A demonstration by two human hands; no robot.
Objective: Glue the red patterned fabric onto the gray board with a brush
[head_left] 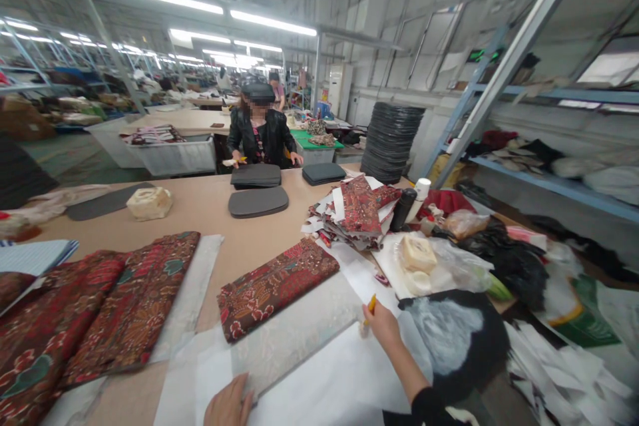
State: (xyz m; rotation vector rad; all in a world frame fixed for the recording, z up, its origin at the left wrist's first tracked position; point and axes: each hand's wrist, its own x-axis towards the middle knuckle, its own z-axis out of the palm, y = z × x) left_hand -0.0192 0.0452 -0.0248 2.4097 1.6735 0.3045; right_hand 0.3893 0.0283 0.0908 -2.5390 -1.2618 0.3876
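Note:
My right hand (387, 327) is closed around a small yellow-handled brush (371, 307), its pale tip down at the right end of a greyish fabric strip (299, 326). The strip lies on white paper (324, 379). My left hand (228, 403) rests, fingers stretched out, by the strip's near left end; it is partly cut off by the frame's lower edge. Beyond the strip lies a folded red-brown patterned fabric piece (277, 286). A black sheet smeared with white paste (452, 333) lies right of my right hand.
Larger patterned fabric piles (134, 299) lie at left. Patterned scraps (354, 210), bottles (403, 208) and a yellowish block (418, 253) are at right. Dark rounded panels (258, 202) sit across the table (210, 219), near a tall black stack (392, 143). A co-worker (259, 130) faces me.

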